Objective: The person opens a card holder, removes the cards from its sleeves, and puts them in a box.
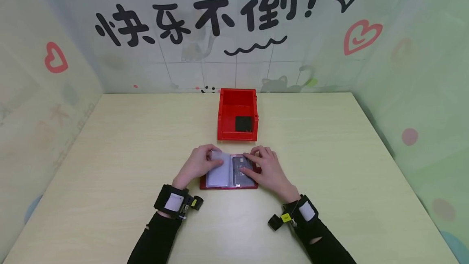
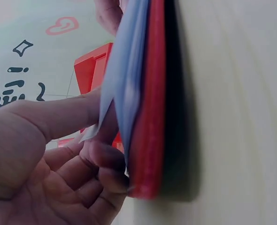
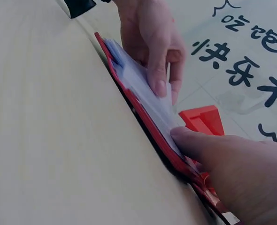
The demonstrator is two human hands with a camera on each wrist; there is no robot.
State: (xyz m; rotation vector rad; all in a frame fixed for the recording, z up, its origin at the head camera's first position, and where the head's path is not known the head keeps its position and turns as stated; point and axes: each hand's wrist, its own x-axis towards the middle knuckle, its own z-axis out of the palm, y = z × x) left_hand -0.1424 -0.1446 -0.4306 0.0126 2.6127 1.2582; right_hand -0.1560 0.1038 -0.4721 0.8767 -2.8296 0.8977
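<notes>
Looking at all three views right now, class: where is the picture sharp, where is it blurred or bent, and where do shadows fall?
Head view: even, soft light, sharp on the red bin, table edges splayed by the wide lens. Left wrist view: the card holder is soft and close, a dark shadow beside its cover. Right wrist view: the right hand looms large and slightly blurred; the left hand is clearer.

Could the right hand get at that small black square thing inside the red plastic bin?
Probably yes: the right hand rests on the open red card holder, and the open-topped red plastic bin holding the small black square stands just beyond.
</notes>
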